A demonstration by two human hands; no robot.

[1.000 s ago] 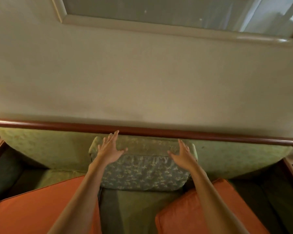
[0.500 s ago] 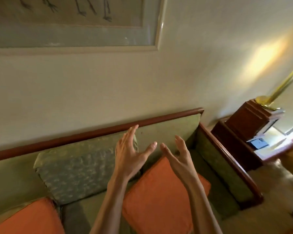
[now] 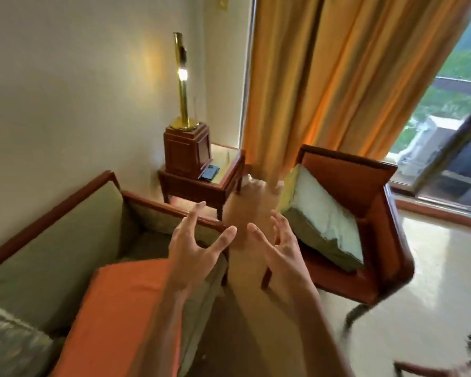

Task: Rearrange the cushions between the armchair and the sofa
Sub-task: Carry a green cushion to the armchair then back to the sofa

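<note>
A green sofa [image 3: 52, 257] with a dark wooden rim fills the lower left. On its seat lies an orange cushion [image 3: 120, 308], and a green patterned cushion [image 3: 8, 346] shows at the bottom left corner. To the right stands an orange armchair [image 3: 365, 191] with a green cushion [image 3: 318, 221] leaning on its back. My left hand [image 3: 193, 246] and my right hand [image 3: 280, 246] hover side by side in the air between sofa and armchair, fingers spread and loosely bent, holding nothing.
A wooden side table [image 3: 204, 180] stands in the corner with a brass lamp [image 3: 181, 85] on a wooden box and a dark phone [image 3: 209, 172]. Orange curtains [image 3: 337, 77] hang behind the armchair, beside a glass door [image 3: 446, 131]. Pale floor lies at the right.
My view has swung right from the sofa's patterned cushion to the armchair. Both hands have come off the cushion and now float empty in front of me.
</note>
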